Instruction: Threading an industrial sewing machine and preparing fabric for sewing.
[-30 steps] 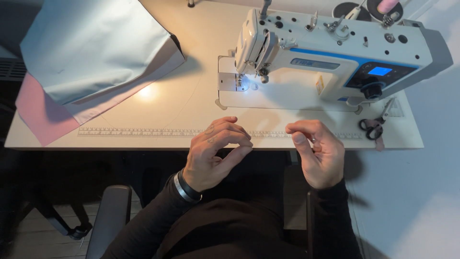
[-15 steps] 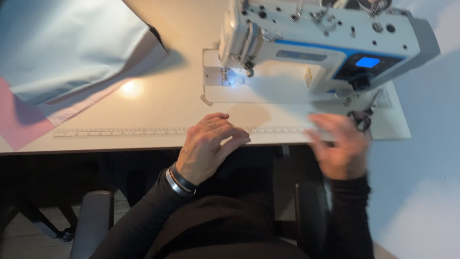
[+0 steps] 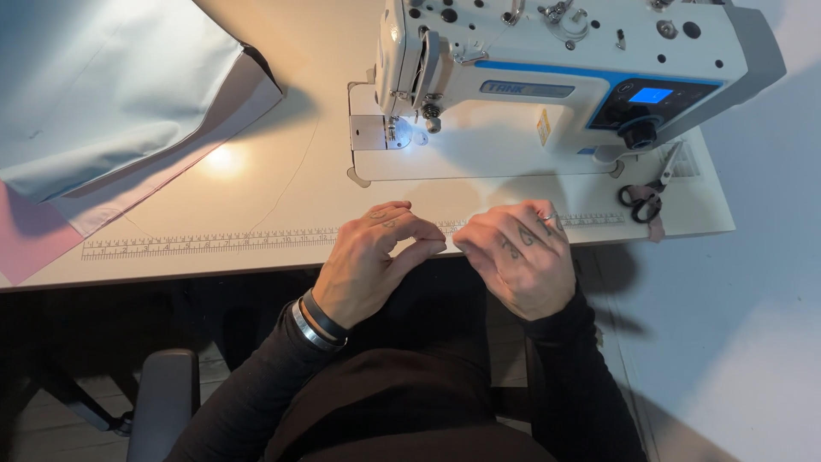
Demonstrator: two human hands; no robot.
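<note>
My left hand (image 3: 372,261) and my right hand (image 3: 517,252) hover side by side over the front edge of the white sewing table (image 3: 256,197). Their curled fingertips almost meet. Both hands have fingers pinched together, and anything held between them is too small to see. A white and blue sewing machine (image 3: 564,68) stands just beyond the hands, with its lamp lit over the needle plate (image 3: 385,133). A printed ruler strip (image 3: 205,244) runs along the table edge under the hands.
Folded grey-blue fabric (image 3: 103,85) lies at the back left on top of a pink sheet (image 3: 30,248). Black-handled scissors (image 3: 646,192) rest at the machine's right end. A thin thread (image 3: 291,180) curves across the table. A chair armrest (image 3: 162,402) is below left.
My right hand has swung in from the right and now sits close to my left hand, fingertips nearly touching. The view has shifted so the machine sits higher and nearer.
</note>
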